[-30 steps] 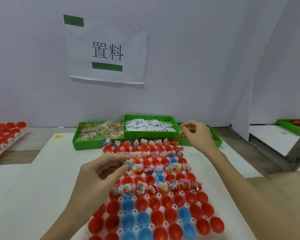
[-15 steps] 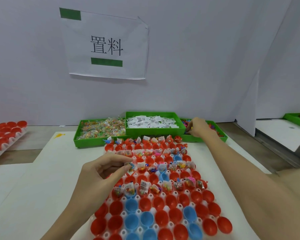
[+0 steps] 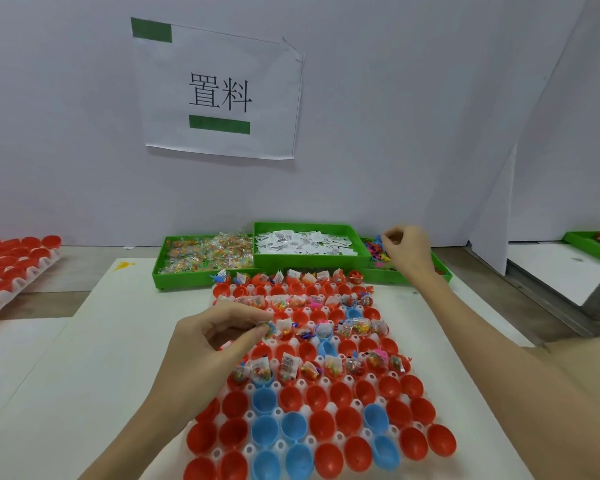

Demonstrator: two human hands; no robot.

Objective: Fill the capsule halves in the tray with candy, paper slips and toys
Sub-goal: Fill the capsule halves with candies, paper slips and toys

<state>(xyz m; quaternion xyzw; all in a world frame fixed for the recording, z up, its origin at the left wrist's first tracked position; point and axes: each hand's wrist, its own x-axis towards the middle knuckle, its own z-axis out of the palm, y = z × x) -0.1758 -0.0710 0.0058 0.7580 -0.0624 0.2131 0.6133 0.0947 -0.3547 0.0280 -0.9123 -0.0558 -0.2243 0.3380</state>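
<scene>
I keep my left hand (image 3: 201, 355) over the capsule tray (image 3: 321, 382), fingertips pinching a small packet ready to drop; my right hand (image 3: 407, 254) curls into the toy bin (image 3: 440, 271) behind the tray, apparently pinching a toy.

Right hand (image 3: 407, 252) now above toy bin (image 3: 378, 252)

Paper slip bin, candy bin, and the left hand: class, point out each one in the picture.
Paper slip bin (image 3: 310, 260): head view, green front wall.
Candy bin (image 3: 187, 280): head view, green front wall.
Left hand (image 3: 201, 344): head view, back of hand.
</scene>
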